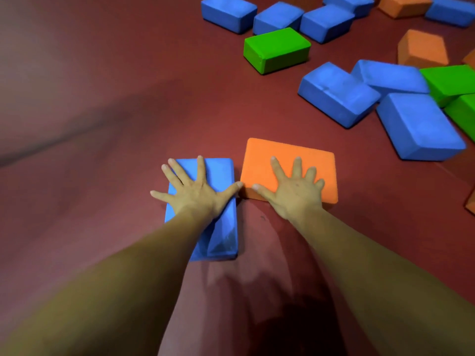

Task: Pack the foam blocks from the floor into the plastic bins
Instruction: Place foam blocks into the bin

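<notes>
Two foam blocks lie side by side on the dark red floor right in front of me. My left hand (195,189) rests flat with spread fingers on top of a blue block (221,235). My right hand (295,187) lies flat, fingers spread, on an orange block (282,155) just to the right. The two blocks almost touch near my thumbs. Neither hand curls round its block. No plastic bin is in view.
Several more blue, green and orange foam blocks lie scattered at the upper right, among them a green block (277,50) and a large blue block (419,124). The red floor (102,98) stretches bare to the left.
</notes>
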Demonstrator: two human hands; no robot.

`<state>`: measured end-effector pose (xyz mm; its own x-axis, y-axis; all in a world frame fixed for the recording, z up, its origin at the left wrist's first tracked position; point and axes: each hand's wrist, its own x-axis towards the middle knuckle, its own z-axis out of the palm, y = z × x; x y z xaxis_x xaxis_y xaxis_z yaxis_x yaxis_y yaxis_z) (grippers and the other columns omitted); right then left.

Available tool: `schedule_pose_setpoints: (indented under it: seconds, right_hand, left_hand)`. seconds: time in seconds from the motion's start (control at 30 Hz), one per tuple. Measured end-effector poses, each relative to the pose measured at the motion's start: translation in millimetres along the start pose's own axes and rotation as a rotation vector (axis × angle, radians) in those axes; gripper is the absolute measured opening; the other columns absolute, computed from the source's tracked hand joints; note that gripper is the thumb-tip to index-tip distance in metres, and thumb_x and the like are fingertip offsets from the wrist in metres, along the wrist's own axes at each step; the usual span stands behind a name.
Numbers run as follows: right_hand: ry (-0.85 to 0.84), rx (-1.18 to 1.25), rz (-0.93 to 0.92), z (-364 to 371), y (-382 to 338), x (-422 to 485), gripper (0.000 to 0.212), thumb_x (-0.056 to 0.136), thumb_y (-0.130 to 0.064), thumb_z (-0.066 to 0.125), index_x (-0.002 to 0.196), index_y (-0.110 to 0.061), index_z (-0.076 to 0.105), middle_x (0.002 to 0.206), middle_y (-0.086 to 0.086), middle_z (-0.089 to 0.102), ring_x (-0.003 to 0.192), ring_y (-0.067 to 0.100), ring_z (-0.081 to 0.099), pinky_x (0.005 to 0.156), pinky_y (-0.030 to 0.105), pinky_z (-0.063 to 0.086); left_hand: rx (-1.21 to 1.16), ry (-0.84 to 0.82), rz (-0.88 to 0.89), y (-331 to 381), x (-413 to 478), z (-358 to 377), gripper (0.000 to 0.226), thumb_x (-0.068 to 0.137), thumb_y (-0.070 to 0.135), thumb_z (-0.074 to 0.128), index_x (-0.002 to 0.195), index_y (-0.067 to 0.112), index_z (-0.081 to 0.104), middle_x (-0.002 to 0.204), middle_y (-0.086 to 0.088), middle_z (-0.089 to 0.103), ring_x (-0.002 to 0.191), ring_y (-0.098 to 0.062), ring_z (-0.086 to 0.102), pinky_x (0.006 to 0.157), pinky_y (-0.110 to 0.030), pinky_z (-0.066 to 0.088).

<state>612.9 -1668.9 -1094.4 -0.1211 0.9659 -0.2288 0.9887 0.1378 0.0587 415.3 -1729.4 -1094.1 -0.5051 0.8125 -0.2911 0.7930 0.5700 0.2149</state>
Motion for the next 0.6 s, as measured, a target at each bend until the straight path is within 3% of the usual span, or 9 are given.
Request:
schedule_pose_setpoints:
  seconds: [0.13,0.23,0.3,0.33,0.37,0.43,0.5,0.6]
  right_hand:
    - [-0.013,-0.030,0.061,-8.4,-4.2,1.0,0.096,0.080,-0.094,0.013,0.160,-0.043,0.005,0.157,0.023,0.023,0.128,0.046,0.035,0.099,0.059,0.037]
    - [0.092,-0.104,-0.049,-9.9,12.0,7.7,0.099,0.078,-0.096,0.016,0.160,-0.042,0.015,0.136,0.020,0.039,0.116,0.038,0.039,0.094,0.052,0.034]
    - [0.066,-0.074,-0.131,-7.9,29.1,14.7,0.100,0.074,-0.098,0.022,0.159,-0.046,0.012,0.149,0.024,0.028,0.136,0.041,0.027,0.108,0.055,0.024]
    - [0.023,-0.022,-0.167,-5.7,38.2,19.5,0.101,0.073,-0.098,0.028,0.159,-0.050,0.006,0.161,0.024,0.013,0.149,0.041,0.008,0.116,0.058,0.014]
    - [-0.026,0.035,-0.201,-4.2,47.1,23.9,0.102,0.072,-0.098,0.035,0.158,-0.053,0.001,0.167,0.020,-0.005,0.154,0.039,-0.011,0.120,0.060,0.003]
    - [-0.101,0.090,-0.272,-4.5,61.2,33.3,0.106,0.069,-0.096,0.046,0.154,-0.058,-0.005,0.167,0.014,-0.022,0.153,0.034,-0.025,0.122,0.061,-0.006]
    - [-0.124,0.063,-0.303,-11.9,70.1,43.7,0.110,0.063,-0.098,0.048,0.151,-0.063,-0.008,0.168,0.013,-0.021,0.154,0.035,-0.018,0.122,0.061,-0.002]
    - [-0.100,-0.009,-0.268,-23.7,72.6,56.0,0.119,0.051,-0.105,0.047,0.150,-0.065,-0.006,0.164,0.019,0.004,0.149,0.037,0.006,0.119,0.059,0.009]
  left_hand:
    - [0.048,-0.028,0.004,4.1,-4.6,4.1,0.134,0.050,0.110,0.024,0.156,0.040,-0.018,0.161,-0.022,-0.028,0.150,-0.040,-0.024,0.108,-0.077,0.012]
    - [0.075,-0.020,0.013,5.7,4.4,4.0,0.131,0.051,0.109,0.026,0.156,0.043,-0.017,0.162,-0.020,-0.026,0.152,-0.039,-0.020,0.108,-0.071,0.019]
    - [0.098,-0.022,0.034,8.2,11.5,1.9,0.131,0.049,0.110,0.025,0.155,0.045,-0.017,0.163,-0.019,-0.026,0.152,-0.038,-0.018,0.108,-0.069,0.019]
    - [0.116,-0.022,0.048,10.4,15.8,1.1,0.131,0.049,0.110,0.025,0.155,0.045,-0.017,0.163,-0.018,-0.026,0.152,-0.037,-0.018,0.109,-0.069,0.019]
    - [0.134,-0.020,0.065,12.9,20.3,0.1,0.130,0.049,0.109,0.025,0.155,0.046,-0.017,0.163,-0.017,-0.026,0.153,-0.037,-0.017,0.109,-0.069,0.020]
    - [0.158,-0.014,0.100,16.8,31.8,-1.7,0.130,0.049,0.109,0.027,0.154,0.047,-0.016,0.164,-0.015,-0.025,0.153,-0.036,-0.015,0.110,-0.069,0.020]
    - [0.163,-0.008,0.138,18.4,40.9,-4.3,0.131,0.047,0.110,0.027,0.155,0.049,-0.014,0.165,-0.013,-0.023,0.153,-0.035,-0.013,0.110,-0.068,0.021]
    - [0.163,0.009,0.175,18.4,48.0,-6.4,0.132,0.045,0.112,0.024,0.155,0.049,-0.012,0.166,-0.012,-0.021,0.154,-0.035,-0.011,0.113,-0.066,0.019]
